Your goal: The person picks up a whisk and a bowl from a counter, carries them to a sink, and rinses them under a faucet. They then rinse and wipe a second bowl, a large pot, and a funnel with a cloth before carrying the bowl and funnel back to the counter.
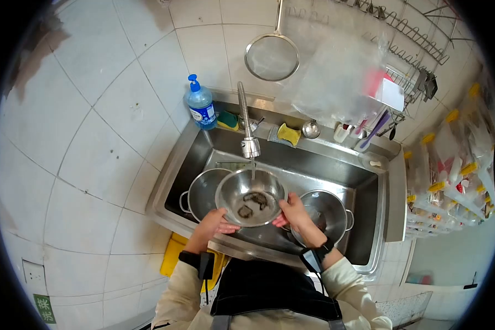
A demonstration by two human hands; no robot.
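My left hand (216, 223) grips the near left rim of a stainless steel bowl (230, 191), thumb on the edge and fingers beneath. On the opposite side, my right hand (295, 213) is closed round the right rim. A thin stream of water runs from the faucet (250, 146) into the bowl. Dark brownish clumps (256, 199) lie in the bottom; their kind does not show. The bowl is held over the sink (308, 171), partly covering a two-handled metal pot (198, 191) on the left. Another two-handled pot (335, 208) sits beyond my right forearm with a little dark matter inside.
On the back ledge stand a blue soap bottle (201, 104), a green sponge (227, 120), a yellow sponge (289, 134) and a ladle (311, 128). A strainer (271, 56) hangs on the wall. Bags with yellow clips (448, 181) hang at right.
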